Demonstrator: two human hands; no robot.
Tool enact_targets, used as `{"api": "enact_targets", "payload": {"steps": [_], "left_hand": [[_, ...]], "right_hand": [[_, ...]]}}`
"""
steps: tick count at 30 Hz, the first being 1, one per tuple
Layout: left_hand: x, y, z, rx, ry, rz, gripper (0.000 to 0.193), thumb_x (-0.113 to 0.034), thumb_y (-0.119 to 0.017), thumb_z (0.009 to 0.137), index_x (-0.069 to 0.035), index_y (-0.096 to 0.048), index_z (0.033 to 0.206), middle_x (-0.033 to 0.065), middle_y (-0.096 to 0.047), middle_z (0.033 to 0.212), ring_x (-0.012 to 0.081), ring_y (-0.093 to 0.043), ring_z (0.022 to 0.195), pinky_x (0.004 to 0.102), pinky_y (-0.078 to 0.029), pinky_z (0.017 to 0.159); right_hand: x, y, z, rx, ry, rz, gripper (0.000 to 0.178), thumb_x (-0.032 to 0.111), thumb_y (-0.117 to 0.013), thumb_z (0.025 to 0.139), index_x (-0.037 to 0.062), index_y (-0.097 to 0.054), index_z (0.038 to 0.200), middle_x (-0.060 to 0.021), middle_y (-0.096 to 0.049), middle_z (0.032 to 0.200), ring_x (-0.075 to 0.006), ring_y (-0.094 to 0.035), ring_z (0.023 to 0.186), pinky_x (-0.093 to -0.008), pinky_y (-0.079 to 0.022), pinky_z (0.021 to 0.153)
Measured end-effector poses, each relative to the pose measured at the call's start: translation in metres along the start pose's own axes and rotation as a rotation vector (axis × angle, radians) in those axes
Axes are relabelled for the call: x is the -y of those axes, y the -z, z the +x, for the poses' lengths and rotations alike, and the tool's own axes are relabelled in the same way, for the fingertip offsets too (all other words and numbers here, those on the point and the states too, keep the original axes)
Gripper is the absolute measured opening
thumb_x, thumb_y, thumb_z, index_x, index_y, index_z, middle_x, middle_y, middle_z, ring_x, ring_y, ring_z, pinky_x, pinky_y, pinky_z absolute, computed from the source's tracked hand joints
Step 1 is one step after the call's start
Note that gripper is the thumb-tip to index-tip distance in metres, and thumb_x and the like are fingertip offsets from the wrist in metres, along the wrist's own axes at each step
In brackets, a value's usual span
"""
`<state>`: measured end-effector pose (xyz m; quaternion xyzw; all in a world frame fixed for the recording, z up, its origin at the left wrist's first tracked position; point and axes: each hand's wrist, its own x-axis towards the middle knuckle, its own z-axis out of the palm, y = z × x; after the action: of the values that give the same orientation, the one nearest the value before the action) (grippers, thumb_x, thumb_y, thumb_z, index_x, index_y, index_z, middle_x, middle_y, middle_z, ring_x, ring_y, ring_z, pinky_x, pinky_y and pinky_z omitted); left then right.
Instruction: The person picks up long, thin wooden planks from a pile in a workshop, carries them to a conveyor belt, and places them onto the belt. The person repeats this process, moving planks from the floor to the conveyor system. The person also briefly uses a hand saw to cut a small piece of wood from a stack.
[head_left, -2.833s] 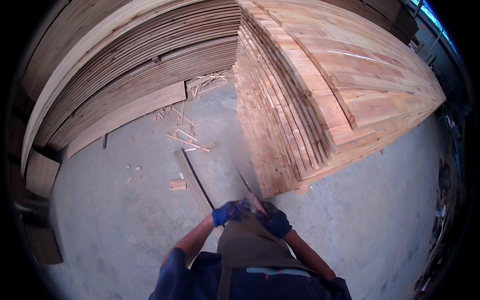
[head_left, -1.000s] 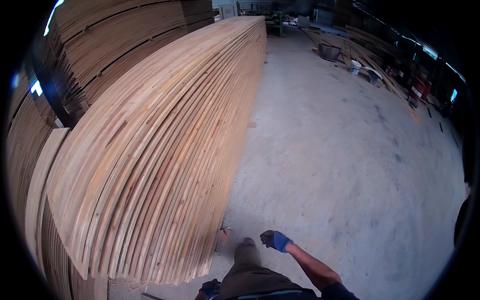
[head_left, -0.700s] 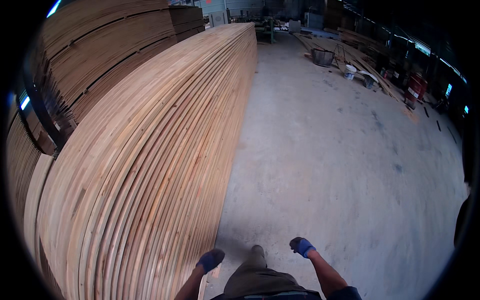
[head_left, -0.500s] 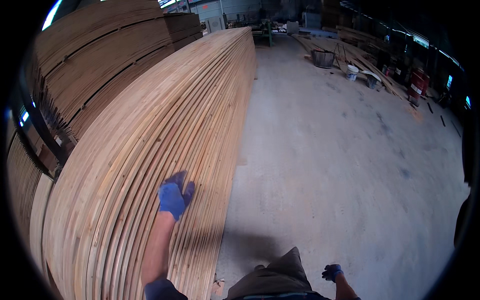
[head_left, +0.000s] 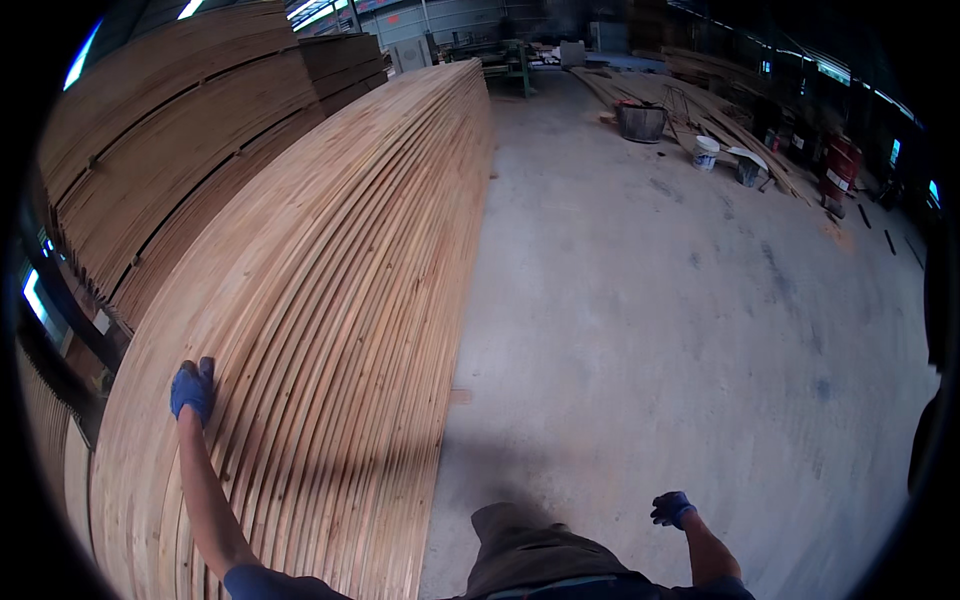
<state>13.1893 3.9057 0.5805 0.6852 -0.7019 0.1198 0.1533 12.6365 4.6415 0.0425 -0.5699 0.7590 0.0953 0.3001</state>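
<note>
A long stack of pale wooden boards (head_left: 330, 330) runs away from me on the left, its stepped edges fanned out. My left hand (head_left: 193, 388), in a blue glove, rests on the broad face of the board lying uppermost, near where the stepped edges begin. Its fingers look spread and hold nothing that I can see. Away from the boards, over the floor at the lower right, hangs my right hand (head_left: 672, 509) in a dark blue glove. The fingers there are loosely bent and apart, with nothing visible in them.
Taller stacks of brown sheets (head_left: 180, 130) stand behind the boards at left. Concrete floor (head_left: 620, 300) stretches along the right side. Farther off are a dark tub (head_left: 641, 123), a white bucket (head_left: 706, 152), a red drum (head_left: 840, 165) and loose planks (head_left: 745, 140).
My left hand has moved left, from the stepped board edges onto the broad face. My right hand has risen a little. The view has shifted slightly along the stack.
</note>
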Motion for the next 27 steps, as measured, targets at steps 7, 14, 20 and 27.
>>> {"api": "enact_targets", "payload": {"steps": [7,14,20,27], "left_hand": [[-0.069,-0.032,0.053,-0.324,-0.223,-0.021,0.036,-0.037,-0.067,0.084,-0.003,-0.058,0.078,0.0219,-0.061,0.079,0.0420,-0.059,0.076,0.0483,-0.046,0.069],[-0.137,-0.021,-0.011,-0.237,-0.284,0.292,0.027,-0.029,-0.066,0.086,-0.005,-0.055,0.090,0.0184,-0.058,0.086,0.0382,-0.058,0.081,0.0474,-0.045,0.067],[-0.265,-0.074,-0.116,0.027,-0.143,0.123,0.035,-0.039,-0.059,0.090,-0.005,-0.062,0.088,0.0175,-0.061,0.075,0.0377,-0.058,0.070,0.0471,-0.048,0.062],[-0.378,-0.185,-0.218,0.429,0.063,0.062,0.031,-0.040,-0.062,0.089,-0.010,-0.062,0.084,0.0150,-0.065,0.079,0.0335,-0.061,0.072,0.0447,-0.047,0.061]], "right_hand": [[-0.015,0.222,0.277,-0.011,-0.209,0.969,0.025,0.024,-0.069,0.083,0.0089,-0.062,0.101,-0.0057,-0.072,0.091,-0.0234,-0.069,0.077,-0.0339,-0.055,0.062],[0.167,0.535,0.489,-0.035,0.236,1.540,0.035,0.038,-0.060,0.094,0.0085,-0.060,0.113,-0.0108,-0.070,0.093,-0.0194,-0.068,0.070,-0.0312,-0.053,0.059],[0.206,0.815,0.603,-0.067,0.486,1.921,0.065,0.053,-0.056,0.091,0.0071,-0.041,0.135,-0.0156,-0.062,0.115,-0.0298,-0.065,0.094,-0.0446,-0.055,0.080],[0.149,0.887,0.712,-0.064,0.414,2.031,0.023,0.018,-0.057,0.095,-0.0007,-0.056,0.107,-0.0132,-0.064,0.087,-0.0270,-0.066,0.069,-0.0399,-0.059,0.061]]}}
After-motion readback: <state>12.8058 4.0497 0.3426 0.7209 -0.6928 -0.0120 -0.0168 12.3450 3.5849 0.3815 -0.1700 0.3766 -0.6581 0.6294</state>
